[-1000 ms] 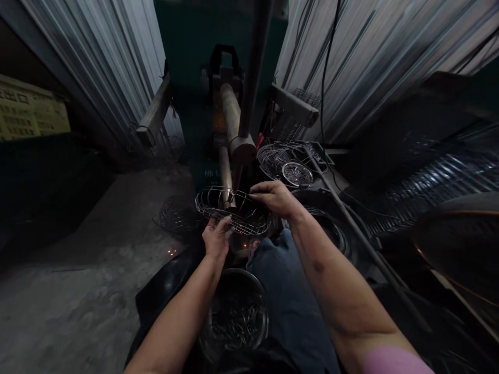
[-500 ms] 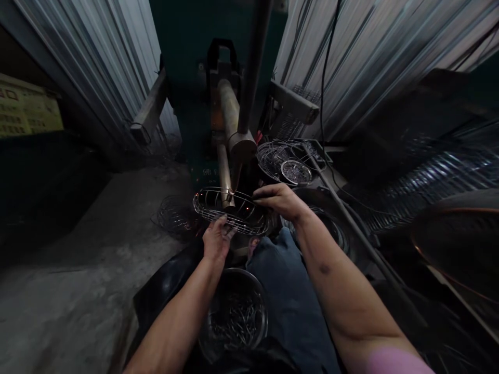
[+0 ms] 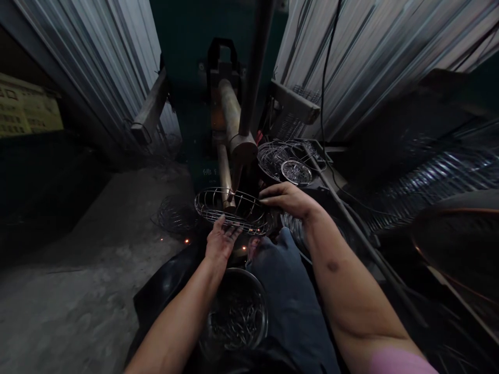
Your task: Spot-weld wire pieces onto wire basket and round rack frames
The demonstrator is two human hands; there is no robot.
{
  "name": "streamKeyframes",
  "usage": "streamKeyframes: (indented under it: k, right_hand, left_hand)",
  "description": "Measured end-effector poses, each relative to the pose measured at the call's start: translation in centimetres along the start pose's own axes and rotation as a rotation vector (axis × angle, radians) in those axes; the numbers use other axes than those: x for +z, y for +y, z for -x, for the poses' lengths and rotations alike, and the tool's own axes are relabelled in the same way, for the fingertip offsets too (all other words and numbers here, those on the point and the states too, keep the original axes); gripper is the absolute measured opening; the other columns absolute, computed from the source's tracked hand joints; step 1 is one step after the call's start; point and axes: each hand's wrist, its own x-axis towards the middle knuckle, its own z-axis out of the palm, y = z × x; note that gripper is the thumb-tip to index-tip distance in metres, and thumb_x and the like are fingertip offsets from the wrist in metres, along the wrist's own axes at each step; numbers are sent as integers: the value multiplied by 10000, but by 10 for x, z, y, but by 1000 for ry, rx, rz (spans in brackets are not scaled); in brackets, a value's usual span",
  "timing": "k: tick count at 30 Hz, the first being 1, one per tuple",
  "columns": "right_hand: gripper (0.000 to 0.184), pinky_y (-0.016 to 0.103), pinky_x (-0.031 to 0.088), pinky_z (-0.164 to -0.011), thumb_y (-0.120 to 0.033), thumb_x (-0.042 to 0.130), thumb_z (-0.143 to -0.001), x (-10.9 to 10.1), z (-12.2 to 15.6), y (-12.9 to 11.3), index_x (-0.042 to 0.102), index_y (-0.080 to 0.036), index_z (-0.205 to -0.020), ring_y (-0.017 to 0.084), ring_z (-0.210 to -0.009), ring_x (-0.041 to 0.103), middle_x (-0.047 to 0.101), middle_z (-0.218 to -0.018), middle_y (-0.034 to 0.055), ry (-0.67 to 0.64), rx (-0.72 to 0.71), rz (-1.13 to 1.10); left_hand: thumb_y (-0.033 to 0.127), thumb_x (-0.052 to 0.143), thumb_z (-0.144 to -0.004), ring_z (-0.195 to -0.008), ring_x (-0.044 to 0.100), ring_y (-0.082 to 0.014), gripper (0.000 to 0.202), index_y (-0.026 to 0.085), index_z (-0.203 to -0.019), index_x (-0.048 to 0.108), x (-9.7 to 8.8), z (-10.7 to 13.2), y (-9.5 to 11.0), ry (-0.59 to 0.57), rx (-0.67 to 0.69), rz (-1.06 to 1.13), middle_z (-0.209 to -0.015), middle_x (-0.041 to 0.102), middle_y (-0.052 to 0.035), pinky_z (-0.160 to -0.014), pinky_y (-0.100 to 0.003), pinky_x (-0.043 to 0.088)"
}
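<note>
A shallow oval wire basket surrounds the tip of the lower electrode arm of a spot welder. My left hand supports its near side, thumb against the wires and fingers underneath. At the right rim my right hand is closed in a pinch, fingertips at the wires; whether a small piece is between them is hidden. The upper electrode tip comes down close to the lower arm inside the basket. Between my legs a metal bowl holds many short bent wire pieces.
Glowing sparks fly below the basket. Right of the welder lie wire rings and a round wire piece. A long bar slants along the right, near stacked wire racks. A yellow crate stands left.
The basket has shifted slightly right and its tilt has changed. My right hand has moved a little right, my left hand slightly right. Sparks near the electrodes have dropped lower.
</note>
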Motion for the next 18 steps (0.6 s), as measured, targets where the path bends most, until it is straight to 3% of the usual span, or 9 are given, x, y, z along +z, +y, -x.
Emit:
streamKeyframes:
  k: [7,10,15,18]
  right_hand:
    - [186,278,453,-644,-258,738,-531,19,-17,-3,715,-155,-685,124,-620,544,626,-627,-21,84,-152,5]
    - [206,275,452,-644,-255,745,-530,16,-18,-1,720,-154,-707,120,-615,543,633,-635,-20,77,-120,-12]
    - [255,279,463,-615,-264,761,-516,-4,-2,5,728,-154,-745,126,-593,555,648,-633,-5,0,59,-30]
    - [228,281,467,-637,-258,751,-527,0,-1,1,731,-154,-729,130,-616,564,656,-660,-3,12,-22,2]
  left_hand:
    - [310,604,-829,-728,667,-210,160,159,-804,558,-1,-1,4,-11,-51,17,-710,614,-57,-746,-388,556]
    - [307,589,-846,-705,666,-203,180,152,-761,551,0,-1,6,-9,-63,18,-682,608,-56,-737,-374,560]
    - [318,565,-864,-726,674,-215,203,144,-761,545,1,3,6,21,-102,21,-689,620,-76,-722,-369,573]
    - [375,526,-888,-739,676,-228,272,125,-780,541,3,8,8,53,-142,23,-729,636,-121,-691,-360,582]
